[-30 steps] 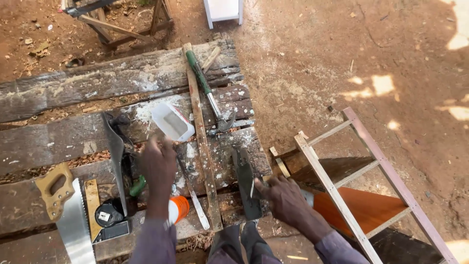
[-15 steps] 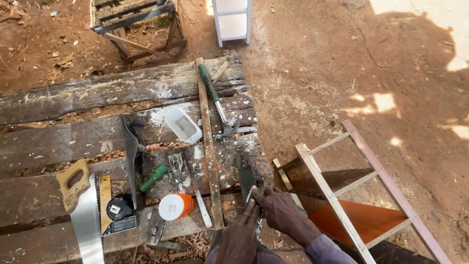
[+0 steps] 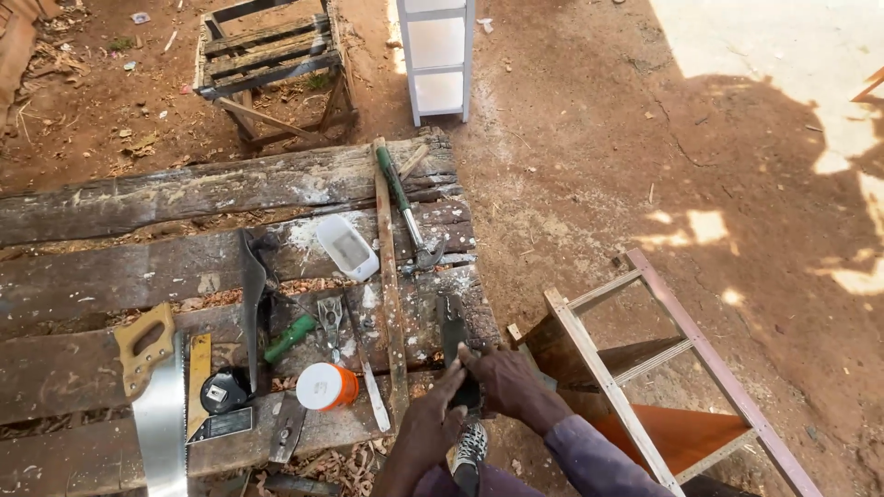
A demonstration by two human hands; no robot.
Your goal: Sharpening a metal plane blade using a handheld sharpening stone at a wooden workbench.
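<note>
Hands meet at the bench's near edge: left hand [image 3: 431, 425] and right hand [image 3: 502, 382] both grip a dark flat tool [image 3: 453, 333] lying on the planks [image 3: 110, 267]. Just left stand a white-lidded orange tub [image 3: 324, 386], pincers [image 3: 331, 317] and a handsaw [image 3: 158, 405]. Farther off lies a hammer [image 3: 407, 210]; a white shelf [image 3: 436, 55] stands beyond.

Both hands [image 3: 479, 391] around dark tool [image 3: 453, 333]

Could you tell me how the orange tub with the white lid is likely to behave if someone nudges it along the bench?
The tub looks like thin plastic, so probably light and easy to shift. It seems to lie on its side, lid facing up toward the camera, so it may roll. The planks are rough and gapped, which would likely stop it soon.
</note>
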